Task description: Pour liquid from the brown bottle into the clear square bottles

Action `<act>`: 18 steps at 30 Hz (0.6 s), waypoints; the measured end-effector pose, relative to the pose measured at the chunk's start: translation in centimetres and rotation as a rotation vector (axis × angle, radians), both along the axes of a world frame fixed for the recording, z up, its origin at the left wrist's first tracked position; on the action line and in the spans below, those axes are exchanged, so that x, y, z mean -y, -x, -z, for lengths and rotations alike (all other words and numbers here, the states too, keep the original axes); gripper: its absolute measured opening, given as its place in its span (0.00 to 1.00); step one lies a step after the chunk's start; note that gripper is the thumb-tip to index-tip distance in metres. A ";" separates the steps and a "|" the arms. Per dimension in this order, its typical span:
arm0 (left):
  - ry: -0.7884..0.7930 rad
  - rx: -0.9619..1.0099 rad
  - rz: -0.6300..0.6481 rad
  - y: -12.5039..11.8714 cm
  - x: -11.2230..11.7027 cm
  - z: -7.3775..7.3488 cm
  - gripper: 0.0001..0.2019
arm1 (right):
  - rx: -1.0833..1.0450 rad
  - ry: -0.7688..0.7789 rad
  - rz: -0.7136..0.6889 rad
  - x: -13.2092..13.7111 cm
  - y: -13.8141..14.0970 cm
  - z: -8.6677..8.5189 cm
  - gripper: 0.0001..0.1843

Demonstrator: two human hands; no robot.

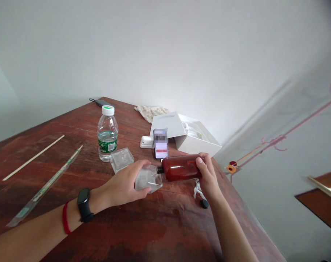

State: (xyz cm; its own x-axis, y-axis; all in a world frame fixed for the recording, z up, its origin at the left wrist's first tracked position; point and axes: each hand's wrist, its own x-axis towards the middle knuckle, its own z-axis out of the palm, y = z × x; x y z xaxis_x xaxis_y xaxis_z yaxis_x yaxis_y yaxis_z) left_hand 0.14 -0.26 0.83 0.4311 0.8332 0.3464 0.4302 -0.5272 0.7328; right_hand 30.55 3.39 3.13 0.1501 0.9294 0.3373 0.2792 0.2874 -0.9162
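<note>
Table (143,233): dark red grained wood; its far corner is left of upper centre, its right edge slants to the lower right, and a wide stretch of surface opens between the forearms at lower centre.
Loose stick (33,158): pale, thin and straight, at left, near the table's left edge.
Wrapped stick (45,191): lies slanted at lower left, in a crinkled clear sleeve.
Water bottle (107,129): upright, left of centre; clear plastic, white cap.
Left hand (124,183): at centre, grasping the clear container (148,180), which is boxy, between thumb and fingers.
Phone (161,154): flat and upright, at centre.
Red-brown bottle (181,168): glossy cylinder, almost horizontal, right of centre; its black neck meets the container's rim, but whether it goes inside, I cannot tell.
White box (198,146): smooth, sharp-cornered, behind the red-brown bottle.
Black cap (204,203): small, round, below the red-brown bottle.
Right hand (208,174): grasps the red-brown bottle's base end, near the right table edge.
</note>
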 end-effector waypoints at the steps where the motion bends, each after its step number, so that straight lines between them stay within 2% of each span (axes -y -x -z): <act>1: -0.008 0.001 0.005 0.0 0.0 0.0 0.33 | 0.008 -0.004 0.006 0.0 0.0 0.0 0.24; 18: -0.034 0.011 0.033 0.0 0.2 -0.2 0.33 | -0.008 -0.032 -0.017 0.8 0.3 -0.9 0.22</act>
State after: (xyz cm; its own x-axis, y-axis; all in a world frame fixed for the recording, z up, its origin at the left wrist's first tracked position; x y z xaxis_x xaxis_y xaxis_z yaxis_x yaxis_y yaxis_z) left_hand 0.15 -0.42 1.04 0.4541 0.8063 0.3790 0.4039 -0.5655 0.7190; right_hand 30.28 2.63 4.05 0.1375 0.9204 0.3660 0.2670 0.3214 -0.9085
